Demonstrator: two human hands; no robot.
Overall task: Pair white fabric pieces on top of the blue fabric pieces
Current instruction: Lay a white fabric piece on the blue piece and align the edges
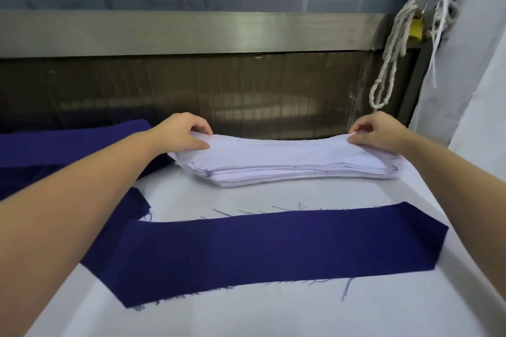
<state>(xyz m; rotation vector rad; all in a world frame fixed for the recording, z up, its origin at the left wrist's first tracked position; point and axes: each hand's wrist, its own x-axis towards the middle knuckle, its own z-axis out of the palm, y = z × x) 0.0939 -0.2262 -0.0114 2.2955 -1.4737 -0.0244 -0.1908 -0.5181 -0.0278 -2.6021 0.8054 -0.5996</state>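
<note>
- On the white table, at its far side, lies a stack of white fabric pieces, long and narrow with angled ends.
- The left hand pinches the top layer at the stack's left end, fingers curled over the edge.
- The right hand pinches the same top layer at the right end, thumb and fingertips closed on it.
- One blue fabric piece lies flat and alone on the table, nearer the person, apart from the white stack and matching it in shape.
- The step in hand appears to be peeling a single white piece off the stack.
- The next move likely calls for lifting only that one layer, carrying it toward the person, and setting it down with its edges and angled ends matched to the blue piece.
- Count: two hands; one blue piece laid out; one white stack of several layers, too thin to number.
- More blue fabric lies heaped at the far left; how many pieces it holds cannot be told.
</note>
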